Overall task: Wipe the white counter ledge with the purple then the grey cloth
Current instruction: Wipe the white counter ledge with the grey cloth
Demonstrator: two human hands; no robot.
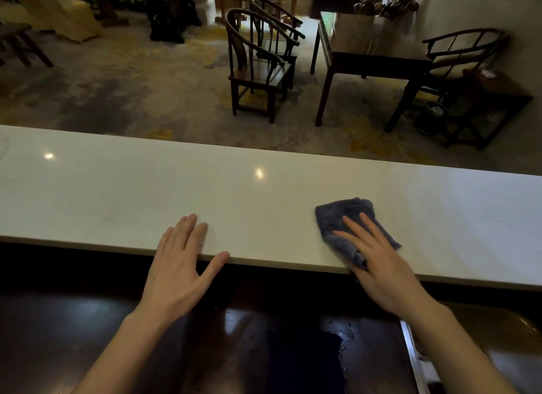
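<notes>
White, glossy stone counter ledge (pixel 264 200) runs across the whole view, crossing under both hands and reflecting two small ceiling lights. On it, beneath the right hand (pixel 381 264), lies a crumpled grey-blue soft cloth (pixel 346 217) — its far part shows beyond the fingertips, and its near corner reaches the ledge's front edge beside the thumb. That hand lies flat on the cloth with fingers spread, pressing rather than gripping. The left hand (pixel 181 261) is well apart from it, empty, palm down with fingers extended on the bare ledge and its thumb resting along the front edge. Beyond the hands, across a patterned carpet (pixel 132 100), stand two dark wooden round-backed chairs (pixel 258 68) and a dark wooden table (pixel 366 59) — another such chair sits farther right.
</notes>
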